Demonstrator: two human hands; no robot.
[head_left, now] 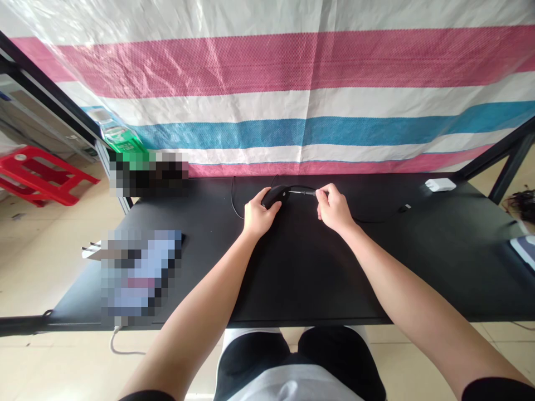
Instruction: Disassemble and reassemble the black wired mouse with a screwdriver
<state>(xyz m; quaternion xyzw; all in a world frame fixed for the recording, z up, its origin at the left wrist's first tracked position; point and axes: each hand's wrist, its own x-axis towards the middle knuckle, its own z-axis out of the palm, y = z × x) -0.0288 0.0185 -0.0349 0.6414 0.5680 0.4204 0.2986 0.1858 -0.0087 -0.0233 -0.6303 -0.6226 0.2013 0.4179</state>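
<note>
My left hand (258, 214) wraps around a black computer mouse (276, 195) on the black table (301, 278). My right hand (334, 208) pinches a slim black plug with a metal shaft (301, 192), held just right of the mouse and not visibly touching it. A thin black cable (238, 203) loops over the tabletop behind my hands. Another black cable runs right from my right hand to a small connector (403, 208). Whether the mouse's own cable joins these is hidden.
A white power adapter (440, 185) lies at the table's back right. Pixelated objects (140, 273) stand at the left side. A pink, white and blue striped tarp (292, 111) hangs behind the table. A red plastic rack (39, 175) lies on the tiled floor at left.
</note>
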